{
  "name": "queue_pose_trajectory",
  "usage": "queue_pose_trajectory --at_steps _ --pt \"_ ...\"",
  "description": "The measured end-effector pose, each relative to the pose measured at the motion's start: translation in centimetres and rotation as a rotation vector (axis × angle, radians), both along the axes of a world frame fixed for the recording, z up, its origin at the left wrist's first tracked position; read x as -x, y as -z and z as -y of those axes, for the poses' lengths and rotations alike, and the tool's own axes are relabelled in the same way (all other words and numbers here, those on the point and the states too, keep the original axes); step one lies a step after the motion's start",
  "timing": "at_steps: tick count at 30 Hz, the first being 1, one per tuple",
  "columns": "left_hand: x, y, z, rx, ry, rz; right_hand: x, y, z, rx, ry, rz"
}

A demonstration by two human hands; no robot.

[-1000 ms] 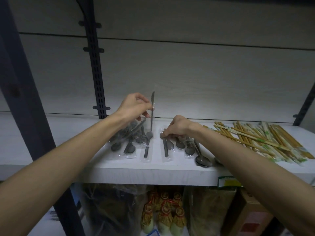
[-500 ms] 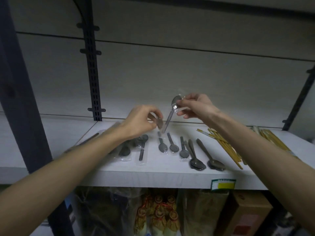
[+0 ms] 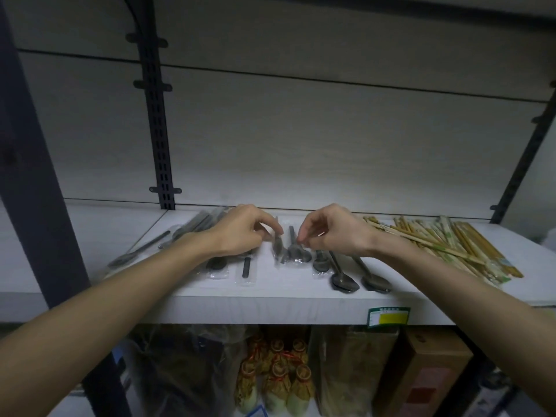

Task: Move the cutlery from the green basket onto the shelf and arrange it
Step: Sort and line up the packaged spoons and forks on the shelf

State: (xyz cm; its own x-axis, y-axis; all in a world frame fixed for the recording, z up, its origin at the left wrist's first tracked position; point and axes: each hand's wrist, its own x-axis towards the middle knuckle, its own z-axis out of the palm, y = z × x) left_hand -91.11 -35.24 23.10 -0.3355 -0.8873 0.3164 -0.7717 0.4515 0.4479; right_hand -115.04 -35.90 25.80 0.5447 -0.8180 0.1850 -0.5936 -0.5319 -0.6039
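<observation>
Several dark metal spoons in clear plastic wrappers lie in a row on the white shelf point(image 3: 270, 302). My left hand point(image 3: 240, 233) rests low over the row, thumb and forefinger pinched on a wrapped spoon point(image 3: 277, 243) that touches the shelf. My right hand point(image 3: 337, 233) is just to its right, fingertips pinched on the clear wrapper of the neighbouring spoon point(image 3: 293, 252). Two larger spoons point(image 3: 344, 282) lie bowl-forward near the shelf's front edge. More wrapped cutlery point(image 3: 186, 233) lies under and behind my left wrist. The green basket is out of view.
A pile of paper-wrapped chopsticks point(image 3: 451, 245) fills the shelf's right side. A dark slotted upright point(image 3: 159, 145) runs up the back wall, and a dark post point(image 3: 33, 176) stands at the left. A price label point(image 3: 388, 317) hangs on the shelf edge; packaged goods sit below.
Both hands have come down from holding a wrapped spoon in the air to the shelf surface. The spoon now lies in the row.
</observation>
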Motion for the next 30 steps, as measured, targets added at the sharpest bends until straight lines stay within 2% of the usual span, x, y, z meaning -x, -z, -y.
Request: queue_pose_trajectory --at_steps 5,9,11,14,17,23,27,30 --pt "-0.7 -0.9 -0.7 0.018 -0.041 0.053 -1.1 -0.2 0.7 0.041 0.057 0.006" --pt "-2.7 -1.7 -0.4 0.143 -0.216 0.128 -4.1 -0.3 1.2 0.054 0.068 0.029" --pt "-3.7 -1.8 -0.3 0.088 -0.299 0.173 -6.4 -0.3 1.3 0.073 0.066 -0.074" --pt "-4.6 -1.3 -0.7 -0.01 -0.328 0.236 -9.1 0.1 2.0 -0.004 0.107 -0.252" --pt "-5.3 -0.4 -1.1 -0.046 -0.346 0.241 -10.6 0.5 2.7 -0.037 0.188 -0.331" --pt "-7.1 -0.2 -1.2 -0.107 -0.388 0.134 -11.6 0.1 2.7 -0.252 0.247 -0.26" --pt "-7.9 0.2 -0.8 -0.162 -0.391 -0.075 -12.2 0.0 2.6 -0.196 0.249 -0.386" --pt "-7.8 0.4 -0.5 -0.196 -0.398 -0.258 -12.7 0.4 3.1 -0.241 0.222 -0.355"
